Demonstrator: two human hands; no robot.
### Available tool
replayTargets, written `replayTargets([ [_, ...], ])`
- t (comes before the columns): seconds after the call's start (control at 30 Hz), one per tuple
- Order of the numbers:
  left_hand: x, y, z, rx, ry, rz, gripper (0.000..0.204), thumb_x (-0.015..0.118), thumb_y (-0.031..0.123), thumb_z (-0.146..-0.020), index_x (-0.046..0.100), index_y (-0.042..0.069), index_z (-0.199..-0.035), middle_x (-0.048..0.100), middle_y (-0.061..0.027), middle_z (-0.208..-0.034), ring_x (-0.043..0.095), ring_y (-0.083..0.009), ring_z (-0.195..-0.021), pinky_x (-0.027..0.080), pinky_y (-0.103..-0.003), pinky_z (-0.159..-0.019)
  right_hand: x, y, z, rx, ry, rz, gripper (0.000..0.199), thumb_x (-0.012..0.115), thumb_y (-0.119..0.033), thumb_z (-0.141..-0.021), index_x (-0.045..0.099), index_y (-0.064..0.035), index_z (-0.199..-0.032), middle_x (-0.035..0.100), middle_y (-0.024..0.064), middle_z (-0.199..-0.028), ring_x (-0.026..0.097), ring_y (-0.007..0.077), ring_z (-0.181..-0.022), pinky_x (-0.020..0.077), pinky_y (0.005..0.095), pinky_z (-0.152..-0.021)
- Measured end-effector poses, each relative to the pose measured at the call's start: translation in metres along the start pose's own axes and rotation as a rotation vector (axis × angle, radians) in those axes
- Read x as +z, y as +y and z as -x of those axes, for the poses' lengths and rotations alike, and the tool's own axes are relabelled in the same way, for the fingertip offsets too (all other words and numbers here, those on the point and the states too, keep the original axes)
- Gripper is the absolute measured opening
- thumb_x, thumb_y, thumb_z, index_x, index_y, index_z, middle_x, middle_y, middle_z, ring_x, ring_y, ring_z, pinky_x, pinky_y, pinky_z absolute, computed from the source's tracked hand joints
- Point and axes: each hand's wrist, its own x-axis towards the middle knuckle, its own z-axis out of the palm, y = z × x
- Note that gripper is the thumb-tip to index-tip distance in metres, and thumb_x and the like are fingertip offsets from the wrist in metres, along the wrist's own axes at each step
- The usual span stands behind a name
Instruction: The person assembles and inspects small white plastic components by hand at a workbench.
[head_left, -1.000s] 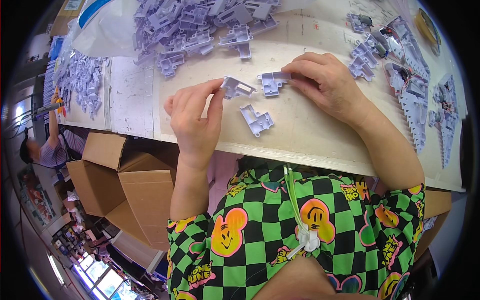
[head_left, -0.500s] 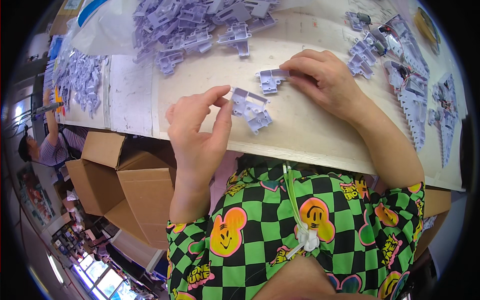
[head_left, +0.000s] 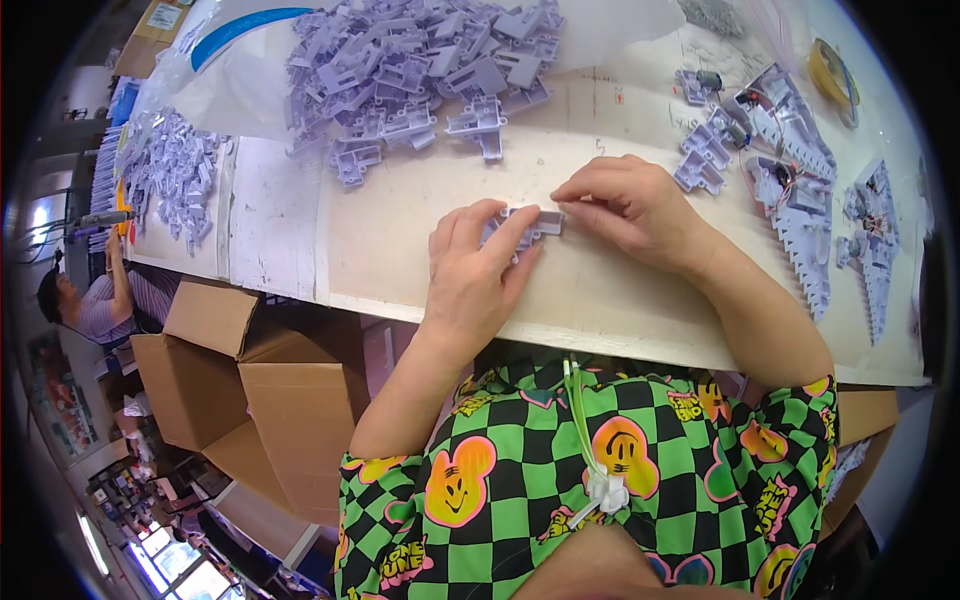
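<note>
My left hand (head_left: 477, 276) and my right hand (head_left: 632, 203) meet over the pale tabletop (head_left: 400, 215) and pinch small lavender plastic parts (head_left: 530, 224) between their fingertips. The parts are pressed together, and the left fingers hide most of them. A big heap of the same lavender parts (head_left: 430, 70) lies on clear plastic sheeting farther back on the table.
Grey toothed assemblies with wires (head_left: 800, 190) lie at the right, with smaller lavender pieces (head_left: 700, 150) beside them. More parts (head_left: 175, 175) are piled at the left. Open cardboard boxes (head_left: 235, 380) stand below the table edge. Another person (head_left: 95, 300) works at far left.
My left hand picked up the loose part from the table and carried it right. Both hands have come together, and the two parts now touch.
</note>
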Motion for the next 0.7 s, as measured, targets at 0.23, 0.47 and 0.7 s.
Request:
replayTargets([
  [0.23, -0.01, -0.017, 0.006, -0.036, 0.071, 0.06, 0.036, 0.07, 0.008, -0.072, 0.064, 0.009, -0.108, 0.055, -0.0126, -0.109, 0.05, -0.0292, -0.1, 0.041, -0.038, -0.087, -0.001, 0.0, -0.045, 0.1, 0.174, 0.199, 0.026, 0.064, -0.016, -0.081, 0.06, -0.0076, -0.106, 0.059, 0.0092, -0.097, 0.062, 0.0272, -0.079, 0.049, 0.0367, -0.069],
  [0.47, -0.032, -0.014, 0.006, 0.007, -0.009, -0.02, 0.042, 0.07, 0.012, -0.074, 0.061, 0.008, -0.115, 0.054, -0.0147, -0.116, 0.049, -0.031, -0.106, 0.039, -0.039, -0.09, 0.015, 0.015, -0.072, 0.112, 0.146, 0.277, 0.032, 0.068, -0.016, -0.078, 0.058, -0.0088, -0.108, 0.056, 0.009, -0.102, 0.063, 0.0244, -0.085, 0.0514, 0.0358, -0.07],
  [0.7, -0.038, -0.021, 0.001, -0.37, 0.207, 0.72, 0.042, 0.06, 0.006, -0.086, 0.049, -0.005, -0.125, 0.056, -0.0131, -0.115, 0.054, -0.0122, -0.088, 0.046, -0.024, -0.073, 0.01, -0.005, -0.069, 0.023, 0.234, 0.081, 0.035, 0.074, -0.017, -0.069, 0.059, -0.009, -0.099, 0.058, 0.0068, -0.095, 0.062, 0.0245, -0.076, 0.0489, 0.0355, -0.067],
])
